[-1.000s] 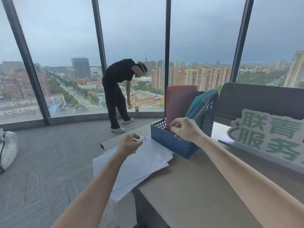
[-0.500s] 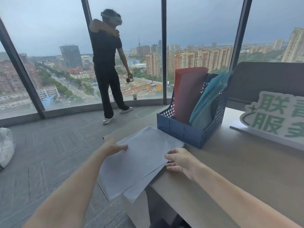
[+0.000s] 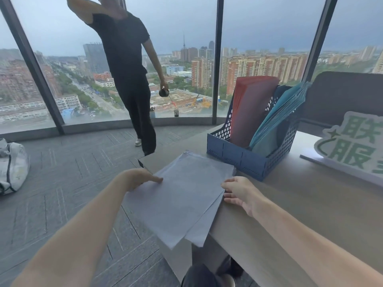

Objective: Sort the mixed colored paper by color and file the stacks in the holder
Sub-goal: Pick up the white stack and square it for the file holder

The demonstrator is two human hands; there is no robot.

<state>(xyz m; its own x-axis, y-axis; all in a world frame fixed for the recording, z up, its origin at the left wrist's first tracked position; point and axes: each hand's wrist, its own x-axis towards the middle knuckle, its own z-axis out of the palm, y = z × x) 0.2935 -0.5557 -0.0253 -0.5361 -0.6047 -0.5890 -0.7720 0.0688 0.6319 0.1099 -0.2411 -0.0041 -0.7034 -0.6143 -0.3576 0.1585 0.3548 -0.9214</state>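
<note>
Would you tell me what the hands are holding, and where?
Nothing is gripped: left hand and right hand rest open against the white paper stack's side edges.

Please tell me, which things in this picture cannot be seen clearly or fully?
- White paper stack: how many sheets; they overlap.
- Blue holder: its bottom, hidden by red paper and teal paper.
- Green sign: cut off by the right edge.
- Standing person: head blurred, cut off above.
</note>
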